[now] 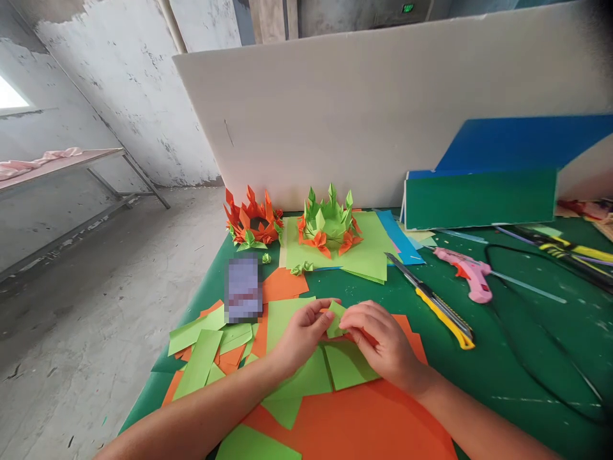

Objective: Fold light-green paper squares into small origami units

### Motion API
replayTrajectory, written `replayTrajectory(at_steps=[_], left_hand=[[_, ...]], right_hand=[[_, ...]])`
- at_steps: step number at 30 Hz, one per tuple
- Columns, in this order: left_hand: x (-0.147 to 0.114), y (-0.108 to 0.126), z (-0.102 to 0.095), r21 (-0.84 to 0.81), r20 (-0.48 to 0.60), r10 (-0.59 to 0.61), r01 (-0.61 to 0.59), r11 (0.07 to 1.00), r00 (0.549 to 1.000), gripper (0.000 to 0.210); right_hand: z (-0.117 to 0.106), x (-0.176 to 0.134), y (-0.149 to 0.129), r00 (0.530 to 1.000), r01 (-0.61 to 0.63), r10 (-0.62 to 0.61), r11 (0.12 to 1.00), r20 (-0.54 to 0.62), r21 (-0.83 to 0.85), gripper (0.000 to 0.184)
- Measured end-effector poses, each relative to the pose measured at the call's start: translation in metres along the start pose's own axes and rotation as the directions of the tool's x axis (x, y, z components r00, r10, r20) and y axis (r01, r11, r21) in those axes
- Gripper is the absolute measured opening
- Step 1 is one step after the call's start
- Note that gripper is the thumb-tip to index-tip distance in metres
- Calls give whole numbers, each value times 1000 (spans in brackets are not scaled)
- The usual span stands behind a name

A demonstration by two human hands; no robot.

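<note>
Between both hands is a small folded piece of green paper [336, 319], raised just above the sheets. My left hand [302, 332] pinches its left edge between thumb and fingers. The fingers of my right hand [379, 337] close on its right side. Below them lie green paper squares [352, 367] on a large orange sheet [364, 425]. Farther back stand two folded-paper crowns: an orange one [251, 217] with green pieces round its base, and a green one [330, 214] with orange pieces round its base.
To the right lie a yellow utility knife [443, 313] with its blade out, and a pink glue gun [467, 271] with a black cord. Green and orange scraps [198, 358] and a blurred phone-like object [243, 287] are at left. A white board [359, 121] stands behind.
</note>
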State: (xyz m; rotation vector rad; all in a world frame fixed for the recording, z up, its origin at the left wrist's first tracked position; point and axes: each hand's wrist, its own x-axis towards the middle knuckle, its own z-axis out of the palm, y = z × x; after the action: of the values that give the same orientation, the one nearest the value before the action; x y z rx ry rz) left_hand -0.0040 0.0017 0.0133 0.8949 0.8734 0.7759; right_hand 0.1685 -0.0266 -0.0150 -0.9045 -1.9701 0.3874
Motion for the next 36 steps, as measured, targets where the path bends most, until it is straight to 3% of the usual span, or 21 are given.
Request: replayTrajectory(at_steps=[8, 19, 23, 27, 36], left_hand=[[4, -6, -7, 96, -33, -3, 6, 995, 999, 61], [-2, -6, -10, 423, 22, 120, -118, 899, 993, 47], [-6, -4, -6, 321, 140, 19, -64, 945, 990, 51], [-7, -9, -4, 258, 242, -44, -20, 966, 969, 72], [-5, -15, -3, 230, 221, -44, -8, 973, 974, 62]], right_hand=[[0, 0, -1, 995, -5, 7, 1000, 96, -24, 23], [0, 2, -3, 988, -107, 98, 992, 120, 69, 7], [-1, 2, -1, 976, -190, 177, 977, 128, 100, 13], [-1, 2, 1, 972, -222, 215, 973, 99, 68, 17], [2, 0, 3, 976, -207, 205, 978, 77, 17, 16]])
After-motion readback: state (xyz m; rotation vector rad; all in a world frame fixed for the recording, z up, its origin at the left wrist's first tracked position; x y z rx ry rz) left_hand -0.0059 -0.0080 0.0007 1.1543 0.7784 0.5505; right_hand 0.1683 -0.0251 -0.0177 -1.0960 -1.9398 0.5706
